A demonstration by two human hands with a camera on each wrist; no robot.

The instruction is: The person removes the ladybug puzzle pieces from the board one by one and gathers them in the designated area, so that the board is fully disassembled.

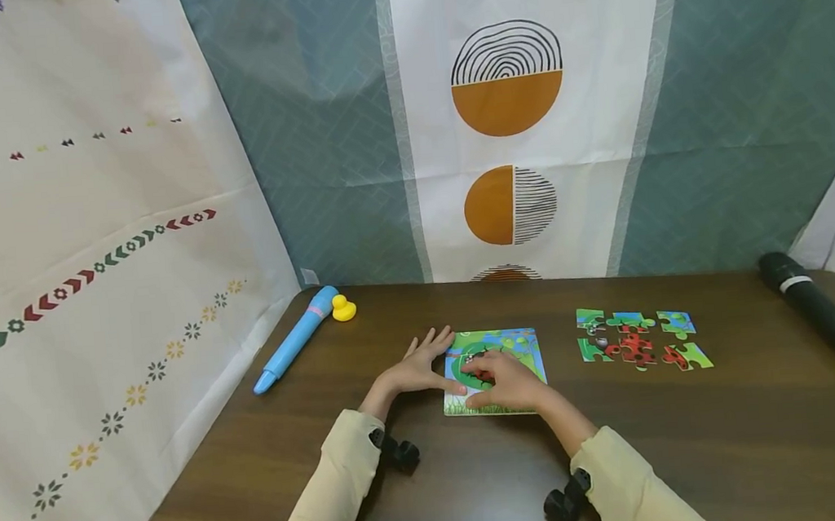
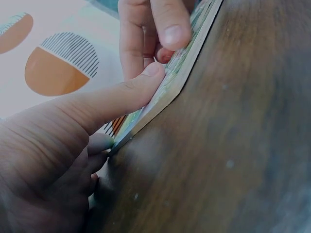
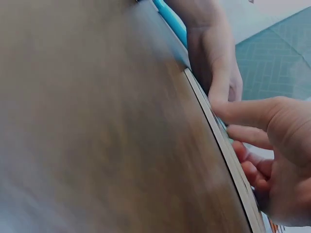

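Observation:
A flat square puzzle board [image 1: 523, 350] with a ladybug on a green round patch lies on the table. My left hand [image 1: 420, 366] is at its left edge, fingers spread toward the far corner. In the left wrist view the left thumb [image 2: 124, 94] lies over the board's top face. Across the front right of the board reaches my right hand [image 1: 510, 382], index finger on the ladybug picture and thumb apart from it. The right wrist view shows the right hand [image 3: 291, 145] low over the board; its other fingers are bent. Nothing shows between finger and thumb.
Several ladybug puzzle pieces [image 1: 636, 349] lie in two rows right of the board. A black microphone [image 1: 827, 318] rests at the far right. Back left are a blue pen-shaped object [image 1: 297, 339] and a yellow rubber duck [image 1: 343, 308]. Patterned cloths hang behind the table [image 1: 697, 451].

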